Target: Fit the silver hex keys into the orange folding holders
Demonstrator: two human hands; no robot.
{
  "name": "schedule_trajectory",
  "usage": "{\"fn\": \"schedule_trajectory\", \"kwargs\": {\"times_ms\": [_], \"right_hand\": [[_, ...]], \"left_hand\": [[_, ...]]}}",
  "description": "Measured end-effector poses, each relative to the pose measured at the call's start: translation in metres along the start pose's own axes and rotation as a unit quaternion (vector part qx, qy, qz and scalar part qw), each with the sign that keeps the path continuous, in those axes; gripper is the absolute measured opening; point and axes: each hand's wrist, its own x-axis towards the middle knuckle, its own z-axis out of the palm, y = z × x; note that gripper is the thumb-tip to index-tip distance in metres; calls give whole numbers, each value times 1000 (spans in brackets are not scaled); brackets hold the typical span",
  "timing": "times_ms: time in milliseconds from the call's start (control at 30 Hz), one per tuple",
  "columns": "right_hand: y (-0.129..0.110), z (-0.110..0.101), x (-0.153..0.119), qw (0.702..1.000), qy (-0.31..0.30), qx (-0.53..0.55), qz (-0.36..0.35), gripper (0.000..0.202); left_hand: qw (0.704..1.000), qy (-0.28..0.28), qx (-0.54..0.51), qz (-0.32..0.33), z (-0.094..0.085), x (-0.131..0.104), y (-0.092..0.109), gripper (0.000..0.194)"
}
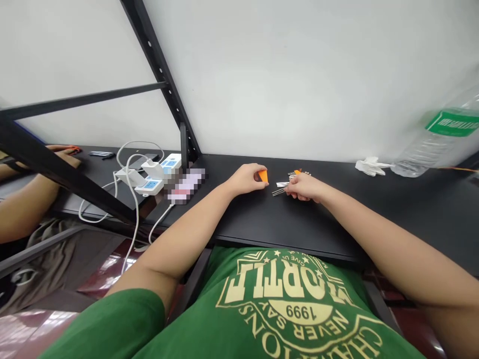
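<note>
Over the black tabletop, my left hand (247,179) pinches a small flat-faced orange piece (264,176) between thumb and fingers. My right hand (305,187) is closed on a few thin metal rods (278,192), whose ends stick out to the left towards my left hand. Just behind those lie more silvery rods (282,184) on the table. Another orange piece (297,172) and some small light bits (307,174) show beyond my right hand, partly hidden by it. The two hands are a short gap apart.
White power strips (151,185) with plugs and cables lie left, beside a blurred-out phone (185,185). A black metal frame post (160,75) rises there. Crumpled tissue (372,166) and a clear bottle (422,149) sit right. Another person's arms (33,194) work at far left.
</note>
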Motion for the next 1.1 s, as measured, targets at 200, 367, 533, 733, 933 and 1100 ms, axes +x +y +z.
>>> {"fn": "schedule_trajectory", "kwargs": {"times_ms": [200,367,533,733,933,1100], "right_hand": [[-5,-3,-3,999,-8,-52,-10,29],[-10,-9,-7,988,-4,-151,-30,32],[-6,-21,-7,957,102,-253,-97,35],[9,-23,3,917,107,-344,-170,27],[4,-16,0,910,53,-352,-215,22],[-8,-7,-11,913,32,-341,-221,19]], "left_hand": [[1000,-1,-4,0,0,-1,0,52],[1000,-1,-11,0,2,0,-1,51],[1000,-5,-14,1,2,0,-1,51],[1000,-12,-18,-9,1,0,0,52],[1000,-10,-17,-12,2,-1,1,53],[1000,-11,-23,-6,3,-1,0,52]]}}
